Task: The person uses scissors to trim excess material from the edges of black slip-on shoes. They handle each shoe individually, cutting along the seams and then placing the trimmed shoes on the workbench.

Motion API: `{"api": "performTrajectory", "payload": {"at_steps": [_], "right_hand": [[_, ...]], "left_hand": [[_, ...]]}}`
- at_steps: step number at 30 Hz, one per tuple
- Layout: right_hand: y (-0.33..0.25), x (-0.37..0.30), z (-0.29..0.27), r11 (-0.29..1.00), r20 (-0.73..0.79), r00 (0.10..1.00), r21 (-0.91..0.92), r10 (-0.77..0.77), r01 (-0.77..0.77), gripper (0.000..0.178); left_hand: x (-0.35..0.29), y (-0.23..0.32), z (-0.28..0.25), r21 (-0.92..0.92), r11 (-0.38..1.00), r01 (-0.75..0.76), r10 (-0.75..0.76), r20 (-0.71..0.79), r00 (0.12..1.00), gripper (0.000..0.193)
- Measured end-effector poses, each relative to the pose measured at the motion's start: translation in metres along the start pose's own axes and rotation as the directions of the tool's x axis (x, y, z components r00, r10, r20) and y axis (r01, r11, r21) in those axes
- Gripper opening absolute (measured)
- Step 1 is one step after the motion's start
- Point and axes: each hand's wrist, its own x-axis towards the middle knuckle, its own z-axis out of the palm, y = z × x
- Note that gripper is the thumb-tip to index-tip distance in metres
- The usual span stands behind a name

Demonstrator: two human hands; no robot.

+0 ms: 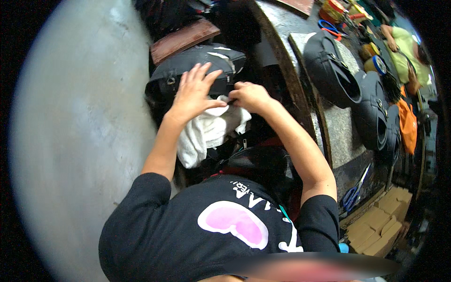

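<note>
Black bag [195,54], rounded and smooth, with a metal ring and white patches, just left of the workbench [282,21]. Spread over it, one left hand [193,95], open, fingers splayed; on the workbench side, apart, one right hand [252,97], curled, fingertips bunched by the bag's edge, whether clamped on anything impossible to tell. Left of the workbench, tucked against the bag, one white cloth [202,134]. At the workbench's near end, one pair of blue-handled scissors [349,199]; farther along it, three strapped black bags [322,66] in a row. Beyond the workbench, one person [406,51] in yellow-green.
</note>
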Motion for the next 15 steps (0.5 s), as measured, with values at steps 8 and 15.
{"api": "performTrajectory", "payload": {"at_steps": [8, 15], "right_hand": [[-0.025, -0.034, -0.043, 0.991, -0.286, 0.949, -0.045, -0.131, 0.124, 0.008], [-0.023, -0.079, -0.065, 0.995, -0.651, 0.759, 0.057, -0.026, 0.083, 0.019]], "left_hand": [[-0.003, -0.069, 0.035, -0.410, 0.896, 0.173, -0.324, -0.336, 0.884, 0.036], [-0.018, -0.054, 0.047, -0.127, 0.989, 0.069, -0.136, -0.652, 0.746, 0.024]]}}
